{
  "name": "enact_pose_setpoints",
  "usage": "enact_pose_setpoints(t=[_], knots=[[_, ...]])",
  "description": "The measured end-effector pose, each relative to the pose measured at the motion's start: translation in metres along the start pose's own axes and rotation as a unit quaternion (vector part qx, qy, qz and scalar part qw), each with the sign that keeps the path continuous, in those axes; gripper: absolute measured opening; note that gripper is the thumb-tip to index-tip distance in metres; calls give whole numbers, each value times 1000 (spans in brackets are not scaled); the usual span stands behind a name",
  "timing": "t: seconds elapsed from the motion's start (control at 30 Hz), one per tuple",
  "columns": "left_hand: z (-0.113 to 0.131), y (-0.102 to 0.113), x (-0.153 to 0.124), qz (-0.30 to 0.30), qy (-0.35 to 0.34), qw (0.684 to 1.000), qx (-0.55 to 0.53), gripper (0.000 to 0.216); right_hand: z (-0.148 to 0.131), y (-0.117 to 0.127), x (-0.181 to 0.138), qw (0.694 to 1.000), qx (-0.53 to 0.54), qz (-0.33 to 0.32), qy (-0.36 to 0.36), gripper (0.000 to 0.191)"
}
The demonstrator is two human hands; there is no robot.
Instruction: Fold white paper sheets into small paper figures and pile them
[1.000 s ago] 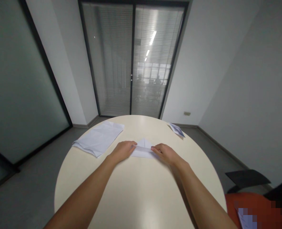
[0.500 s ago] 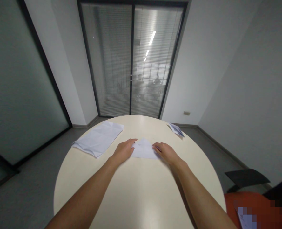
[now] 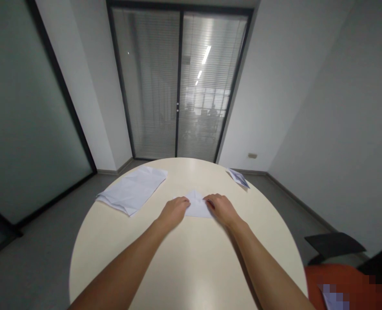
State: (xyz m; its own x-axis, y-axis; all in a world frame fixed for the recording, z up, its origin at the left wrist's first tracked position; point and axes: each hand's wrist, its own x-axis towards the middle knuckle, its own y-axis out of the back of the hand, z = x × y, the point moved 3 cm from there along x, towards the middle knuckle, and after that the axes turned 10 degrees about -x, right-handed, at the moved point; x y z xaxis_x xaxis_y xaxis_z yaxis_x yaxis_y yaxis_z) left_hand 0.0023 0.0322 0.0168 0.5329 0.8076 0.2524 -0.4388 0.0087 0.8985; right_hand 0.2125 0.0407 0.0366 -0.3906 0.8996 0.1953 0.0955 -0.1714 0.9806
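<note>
Folded paper [image 3: 198, 205] between left hand [image 3: 174, 211] and right hand [image 3: 221, 208], touching both.

Round counter [image 3: 184, 267] | paper stack [image 3: 131, 190] far left | small sheet [image 3: 239, 177] at far right rim | blinds [image 3: 181, 86] behind | black chair [image 3: 334, 244] right

Both forearms are bare from the lower edge of the view up to the wrists: no sleeves, watch, bracelets or rings show. The left hand [image 3: 175, 209], toward 11 o'clock, and the right hand [image 3: 221, 208], toward 1 o'clock, wear no gloves. At 4 o'clock an orange-red garment [image 3: 339, 280] shows
</note>
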Motion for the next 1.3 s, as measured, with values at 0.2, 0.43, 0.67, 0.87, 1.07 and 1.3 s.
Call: enact_pose_setpoints(t=[0.2, 0.43, 0.67, 0.87, 1.07, 1.3], knots=[[14, 2, -3, 1, 32, 999, 6, 33, -28, 1, 1, 998, 8, 49, 25, 40], [4, -12, -4, 2, 38, 999, -10, 49, -60, -25, -6, 994, 75, -70, 35, 69], [-1, -18, -4, -25, 68, 997, 9, 58, -30, -29, -7, 993, 26, -103, -42, 76], [-6, -16, -3, 4, 95, 995, 34, 56, -24, -31, -8, 993, 12, -94, -66, 75], [9, -16, -7, -15, 44, 998, 30, 57, -34, -27, -5, 996, 29, -82, -14, 67], [12, -14, -6, -47, 46, 998, -10, 56, -33, -26, -5, 995, 53, -78, 17, 67]])
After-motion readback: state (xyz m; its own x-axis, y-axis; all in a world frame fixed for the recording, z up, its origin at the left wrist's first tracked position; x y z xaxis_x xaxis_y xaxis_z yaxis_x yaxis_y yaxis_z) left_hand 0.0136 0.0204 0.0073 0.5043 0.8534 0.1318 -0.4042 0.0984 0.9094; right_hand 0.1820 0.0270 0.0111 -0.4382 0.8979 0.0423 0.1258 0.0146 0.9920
